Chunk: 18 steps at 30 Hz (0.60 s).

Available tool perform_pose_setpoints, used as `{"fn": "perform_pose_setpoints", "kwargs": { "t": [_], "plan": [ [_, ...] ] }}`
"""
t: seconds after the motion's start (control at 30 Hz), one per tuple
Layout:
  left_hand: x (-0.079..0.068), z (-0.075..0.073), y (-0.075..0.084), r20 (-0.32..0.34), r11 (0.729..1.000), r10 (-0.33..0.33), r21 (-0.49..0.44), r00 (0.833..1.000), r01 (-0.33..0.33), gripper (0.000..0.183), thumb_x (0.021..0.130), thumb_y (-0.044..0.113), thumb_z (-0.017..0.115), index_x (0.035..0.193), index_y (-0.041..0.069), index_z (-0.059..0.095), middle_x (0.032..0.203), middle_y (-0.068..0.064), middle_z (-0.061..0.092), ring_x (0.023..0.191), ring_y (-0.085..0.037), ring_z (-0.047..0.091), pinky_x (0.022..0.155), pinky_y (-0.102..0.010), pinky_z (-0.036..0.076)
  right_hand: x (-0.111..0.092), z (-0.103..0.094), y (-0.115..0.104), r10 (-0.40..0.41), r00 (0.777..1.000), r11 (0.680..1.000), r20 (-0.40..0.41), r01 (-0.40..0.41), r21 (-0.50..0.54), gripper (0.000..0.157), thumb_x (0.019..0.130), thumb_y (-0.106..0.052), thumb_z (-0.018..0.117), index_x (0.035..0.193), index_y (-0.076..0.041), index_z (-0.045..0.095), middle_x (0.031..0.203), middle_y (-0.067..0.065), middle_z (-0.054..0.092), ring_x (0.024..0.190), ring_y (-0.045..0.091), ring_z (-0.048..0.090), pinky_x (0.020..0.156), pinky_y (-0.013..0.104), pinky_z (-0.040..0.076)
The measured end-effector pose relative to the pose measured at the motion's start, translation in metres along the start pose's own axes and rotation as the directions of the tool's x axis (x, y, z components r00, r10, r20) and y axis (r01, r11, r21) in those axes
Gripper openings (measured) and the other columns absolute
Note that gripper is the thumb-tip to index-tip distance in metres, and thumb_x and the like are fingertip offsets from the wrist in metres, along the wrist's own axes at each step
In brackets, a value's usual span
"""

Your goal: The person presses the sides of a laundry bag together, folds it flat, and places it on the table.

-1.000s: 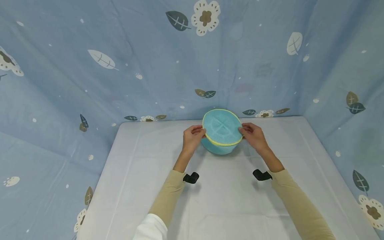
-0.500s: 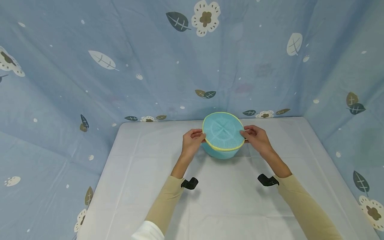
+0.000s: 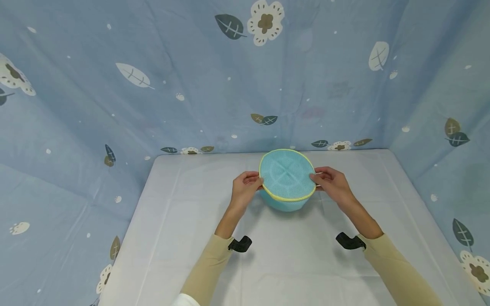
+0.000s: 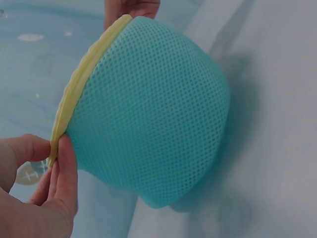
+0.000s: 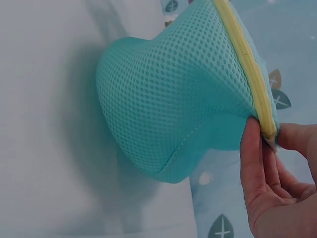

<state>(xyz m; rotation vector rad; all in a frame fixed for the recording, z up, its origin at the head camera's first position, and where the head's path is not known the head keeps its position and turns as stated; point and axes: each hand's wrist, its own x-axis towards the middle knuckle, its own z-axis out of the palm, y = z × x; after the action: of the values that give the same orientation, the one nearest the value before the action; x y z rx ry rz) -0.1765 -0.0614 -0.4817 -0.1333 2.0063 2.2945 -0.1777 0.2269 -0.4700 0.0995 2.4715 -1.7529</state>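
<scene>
While the left hand (image 3: 246, 188) and the right hand (image 3: 334, 183) hold it from either side, a turquoise mesh bag (image 3: 287, 175) is at the far part of the white counter (image 3: 287, 272), a little right of the middle, its round top tipped toward the near side. A yellow band (image 3: 290, 199) runs along the edge of that top. Each grip is clenched on this edge: thumb and fingers pinch it at the left, and thumb and fingers pinch it likewise at the right. Below, the body of the bag bulges toward the counter and casts a soft shadow there; whether its underside touches, I cannot tell. Toward the right hand, the mesh wall folds inward. Nearer than the hands, a left black device (image 3: 240, 244) and a right black device (image 3: 350, 241) sit at the wrists, beside tan sleeves (image 3: 208, 265). Past the counter's far edge, and at left and right, blue fabric (image 3: 199, 85) hangs, printed with leaves, flowers and paw prints.
</scene>
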Motion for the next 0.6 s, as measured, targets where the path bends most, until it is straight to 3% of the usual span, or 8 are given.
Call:
{"fn": "perform_pose_setpoints", "kwargs": {
  "t": [0.3,0.6],
  "plan": [
    [-0.018,-0.003,-0.004,0.015,1.000,0.026,-0.009,1.000,-0.026,0.026,0.093,0.002,0.072,0.118,-0.005,0.065,0.102,-0.015,0.066,0.086,-0.018,0.069,0.080,-0.031,0.062,-0.017,-0.001,0.004,0.003,1.000,1.000,0.014,-0.003,0.002,0.055,0.100,-0.036,0.070,0.134,0.004,0.056,0.110,0.018,0.064,0.085,0.009,0.069,0.079,0.026,0.061],
    [-0.039,-0.006,-0.008,0.002,1.000,-0.006,-0.022,1.000,0.007,0.027,0.093,0.002,0.073,0.117,-0.006,0.064,0.102,-0.014,0.066,0.086,-0.018,0.070,0.080,-0.032,0.062,-0.037,0.001,0.005,0.021,0.999,1.000,0.029,-0.022,0.020,0.055,0.099,-0.034,0.071,0.134,0.004,0.055,0.107,0.017,0.064,0.085,0.010,0.069,0.077,0.024,0.060]
  ]
}}
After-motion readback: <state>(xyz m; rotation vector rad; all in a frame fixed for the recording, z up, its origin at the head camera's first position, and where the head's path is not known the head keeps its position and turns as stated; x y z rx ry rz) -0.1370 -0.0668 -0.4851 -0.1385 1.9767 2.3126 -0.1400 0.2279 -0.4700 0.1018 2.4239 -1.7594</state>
